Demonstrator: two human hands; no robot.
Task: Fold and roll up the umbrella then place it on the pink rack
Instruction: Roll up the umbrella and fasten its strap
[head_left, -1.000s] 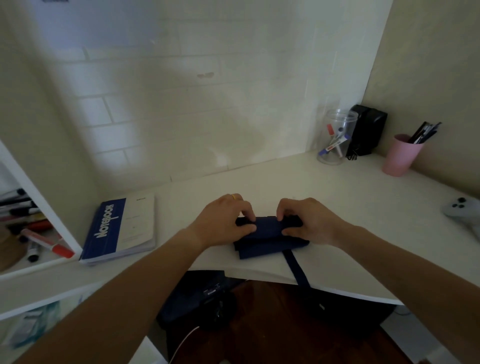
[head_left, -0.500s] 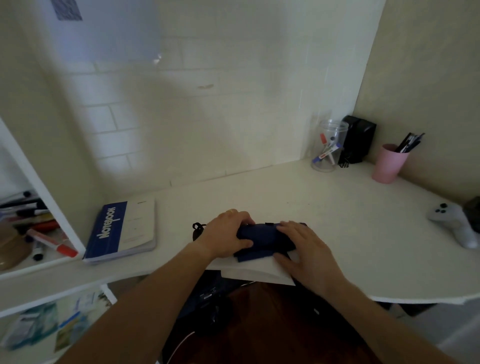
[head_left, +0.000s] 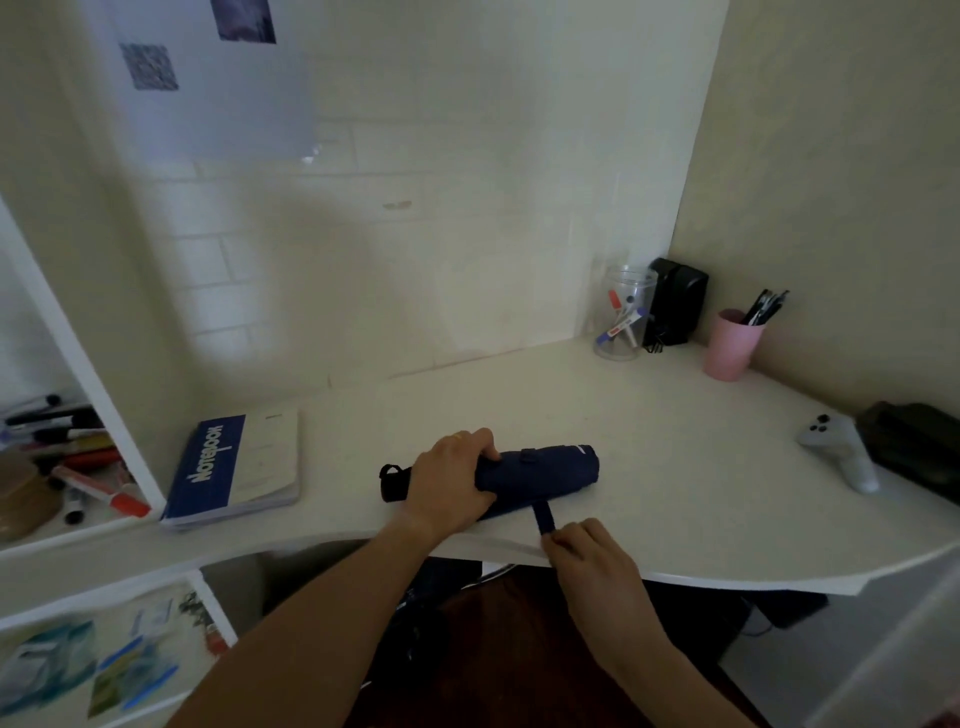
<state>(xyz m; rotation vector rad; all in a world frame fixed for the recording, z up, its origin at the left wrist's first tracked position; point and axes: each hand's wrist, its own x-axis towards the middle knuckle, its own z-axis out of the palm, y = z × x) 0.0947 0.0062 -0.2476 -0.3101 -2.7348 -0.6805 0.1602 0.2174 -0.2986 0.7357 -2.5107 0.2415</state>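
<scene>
A navy folding umbrella (head_left: 545, 470) lies rolled up lengthwise on the white desk (head_left: 649, 467), near the front edge. Its black handle with a wrist loop (head_left: 392, 483) sticks out to the left. My left hand (head_left: 449, 483) grips the roll at its handle end and presses it onto the desk. My right hand (head_left: 587, 551) pinches the end of the umbrella's navy closing strap (head_left: 544, 517), which hangs from the roll toward the desk's front edge. No pink rack is in view.
A blue-and-white notebook (head_left: 234, 467) lies to the left. At the back right stand a clear jar of markers (head_left: 623, 317), a black speaker (head_left: 678, 301) and a pink pen cup (head_left: 732, 345). A grey controller (head_left: 836, 449) lies far right. Shelves with markers (head_left: 78, 462) are on the left.
The umbrella went from a loose fold under both hands to a tight roll. My right hand came off the roll and pulled the strap toward the desk edge. The camera tilted upward.
</scene>
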